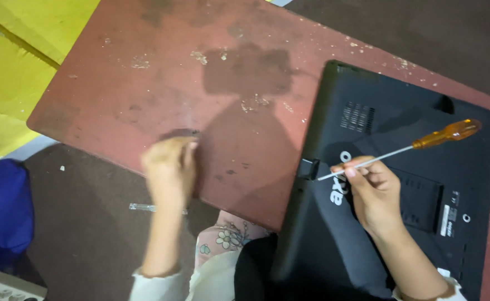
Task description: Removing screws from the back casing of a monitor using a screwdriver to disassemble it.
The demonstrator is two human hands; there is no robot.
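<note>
1. Nearest the camera, cream sleeves (211, 281) and a floral-printed cloth at the lap show between the two forearms.
2. The right hand (374, 192) is closed in a pinch around the metal shaft of a screwdriver (406, 149), gripping it low, near the tip. The tool's long axis runs from the tip at the hand's left, up and away to the right, ending in an orange handle beyond the knuckles.
3. The tip lies just beside a small black latch (309, 168) on the near left edge of an upturned black laptop (367, 245), which sits under this hand.
4. The left hand (169, 167) is motion-blurred, fingers curled downward over the near edge of the worn red table (144, 83); whether it grips anything cannot be told. It is well apart from the laptop, so the right hand is the nearer one.
5. Below the left hand, a small clear tube (142, 207) lies on the dark floor; further left are a blue bag (2, 206) and a white power strip (8, 287).
6. Beyond the left hand, a yellow surface (16, 61) borders the table.
</note>
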